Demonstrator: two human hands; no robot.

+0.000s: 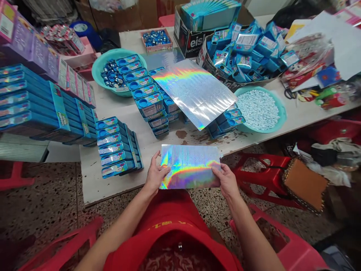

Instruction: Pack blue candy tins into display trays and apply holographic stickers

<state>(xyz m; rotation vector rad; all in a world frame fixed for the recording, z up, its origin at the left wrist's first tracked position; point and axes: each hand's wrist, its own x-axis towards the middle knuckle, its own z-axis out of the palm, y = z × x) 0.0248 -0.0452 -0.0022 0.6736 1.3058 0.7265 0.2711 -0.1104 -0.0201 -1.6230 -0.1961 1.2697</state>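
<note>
A small rectangular sheet of silvery holographic foil [191, 165] is held up in front of my lap, near the table's front edge. My left hand [156, 173] grips its left edge, thumb on the face and fingers behind. At the opposite edge my right hand [225, 177] pinches it the same way. Just beyond, a larger holographic sheet [197, 94] lies across stacks of small blue candy boxes [149, 105]. To the left of my hands stands a row of blue boxes [118, 148] with a band around it.
A turquoise basin of white candies [258, 109] stands right, a basin of blue caps [115, 79] back left. Behind are a carton of loose blue boxes [248, 49] and a small tray [156, 39]. Tall box stacks [36, 105] rise at left; a red stool [262, 169] stands right.
</note>
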